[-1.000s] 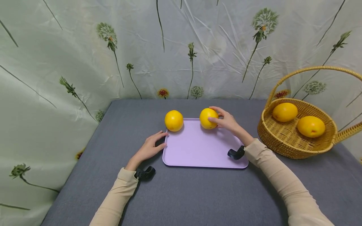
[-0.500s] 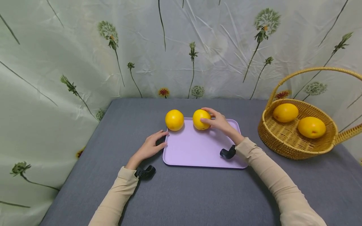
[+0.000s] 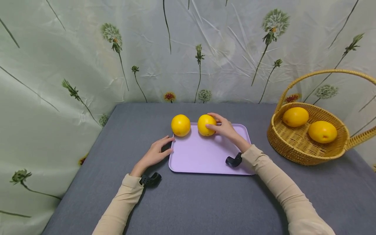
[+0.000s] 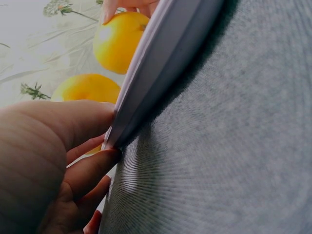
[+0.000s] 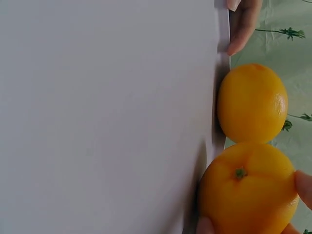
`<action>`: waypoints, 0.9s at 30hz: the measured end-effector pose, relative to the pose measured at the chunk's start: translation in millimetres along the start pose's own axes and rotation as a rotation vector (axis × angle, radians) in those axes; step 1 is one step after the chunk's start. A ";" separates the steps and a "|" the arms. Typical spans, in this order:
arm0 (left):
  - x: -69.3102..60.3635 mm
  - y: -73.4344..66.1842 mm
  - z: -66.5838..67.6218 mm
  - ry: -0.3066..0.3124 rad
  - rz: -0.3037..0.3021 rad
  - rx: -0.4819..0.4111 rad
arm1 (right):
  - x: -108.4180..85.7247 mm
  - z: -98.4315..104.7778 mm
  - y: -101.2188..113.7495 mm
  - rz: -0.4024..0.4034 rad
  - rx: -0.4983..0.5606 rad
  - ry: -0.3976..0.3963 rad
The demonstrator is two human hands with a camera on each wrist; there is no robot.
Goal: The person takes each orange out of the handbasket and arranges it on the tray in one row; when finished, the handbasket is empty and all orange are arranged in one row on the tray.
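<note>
My right hand (image 3: 225, 128) grips an orange (image 3: 203, 126) at the far side of a lilac tray (image 3: 199, 156), thumb in front and fingers behind. Its green stem end shows in the right wrist view, where this orange (image 5: 243, 204) appears to touch or nearly touch a second orange (image 5: 252, 102). That second orange (image 3: 180, 125) sits at the tray's far left corner. My left hand (image 3: 155, 152) rests at the tray's left edge; in the left wrist view its thumb and extended fingers touch the rim (image 4: 141, 92).
A wicker basket (image 3: 276, 143) with a tall arched handle stands on the right, holding two yellow-orange fruits (image 3: 295, 117). Grey cloth (image 3: 188, 202) covers the table. A curtain (image 3: 152, 49) printed with dandelions hangs behind and to the left.
My right hand has moved left with the orange, bringing it closer to the one in the corner. My left hand, the tray and the basket have not visibly moved.
</note>
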State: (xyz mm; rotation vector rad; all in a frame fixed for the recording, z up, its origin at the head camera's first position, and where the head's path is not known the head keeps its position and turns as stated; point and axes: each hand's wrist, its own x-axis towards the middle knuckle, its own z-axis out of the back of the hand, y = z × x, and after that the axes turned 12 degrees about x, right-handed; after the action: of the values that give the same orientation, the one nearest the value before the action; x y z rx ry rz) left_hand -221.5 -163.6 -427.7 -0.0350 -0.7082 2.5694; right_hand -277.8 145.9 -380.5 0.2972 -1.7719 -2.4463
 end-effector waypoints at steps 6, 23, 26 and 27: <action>-0.1 0.7 0.0 -0.005 -0.004 0.002 | -0.6 -3.7 2.1 -0.001 0.006 0.011; 0.7 0.0 -0.1 -0.003 -0.007 -0.005 | 2.3 -17.3 5.6 0.018 0.046 0.062; 0.2 0.0 0.2 -0.005 -0.008 -0.006 | 1.8 -18.8 6.4 0.016 0.067 0.072; -0.1 0.1 0.3 -0.005 -0.007 -0.006 | 2.1 -19.1 6.4 0.015 0.073 0.076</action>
State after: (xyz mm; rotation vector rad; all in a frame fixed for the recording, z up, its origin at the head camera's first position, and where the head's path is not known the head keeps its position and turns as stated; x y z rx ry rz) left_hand -221.6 -163.9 -427.5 -0.0280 -0.7171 2.5611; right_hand -275.9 125.8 -380.4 0.3762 -1.8273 -2.3313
